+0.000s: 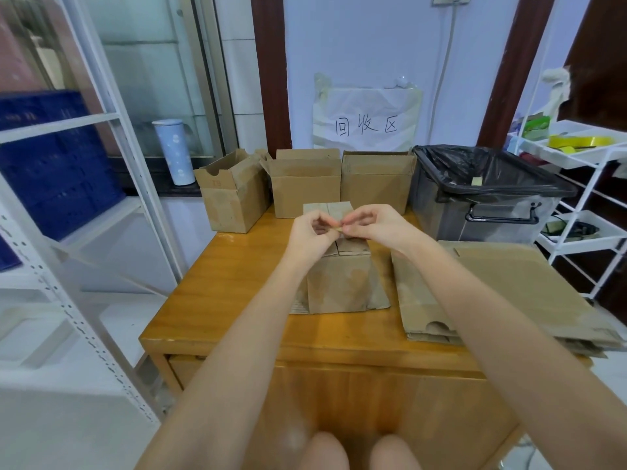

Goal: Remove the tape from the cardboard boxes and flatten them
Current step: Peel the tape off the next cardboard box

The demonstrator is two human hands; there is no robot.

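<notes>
From the head view, the likeliest slip is the small scrap of tape [339, 228] sticking to the fingers or tearing short, since both hands pinch it by the fingertips alone: left hand [314, 228] and right hand [368, 225] curl around it. It hangs just above the cardboard box [339, 279], which stands mid-tabletop [217, 300], directly beneath the hands.

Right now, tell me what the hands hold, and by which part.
Both hands, left hand and right hand, pinch a small piece of tape between fingertips, above the box; which part cannot be told.
</notes>
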